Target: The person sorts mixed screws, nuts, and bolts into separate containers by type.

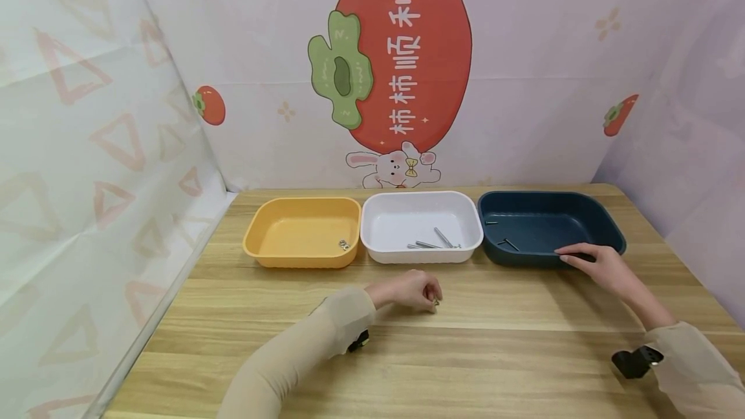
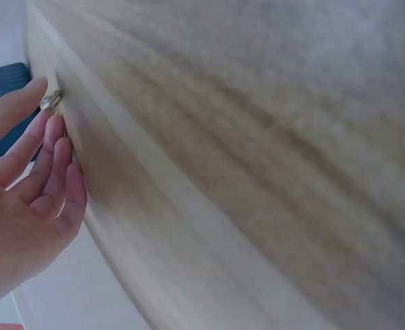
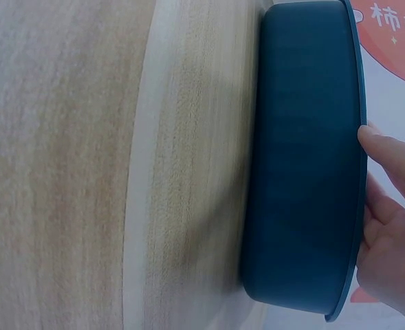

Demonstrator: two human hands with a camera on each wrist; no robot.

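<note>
Just above the table in front of the white tray, my left hand (image 1: 410, 291) pinches a small shiny metal nut (image 2: 51, 102) between thumb and fingertips. Only a bit of the nut shows in the head view. My right hand (image 1: 602, 268) is at the near rim of the dark blue tray (image 1: 526, 260), thumb outside and fingers over the inner side, pinching the rim. A few screws (image 1: 511, 244) lie in that tray. Long bolts (image 1: 443, 236) lie in the white tray (image 1: 420, 256), and small nuts (image 1: 344, 244) in the yellow tray (image 1: 302, 262).
The three trays stand side by side along the back of the wooden table (image 1: 465, 367). A printed cloth (image 1: 524, 115) hangs behind them, with more cloth at both sides. Black wrist cameras (image 1: 636, 362) are strapped to both sleeves.
</note>
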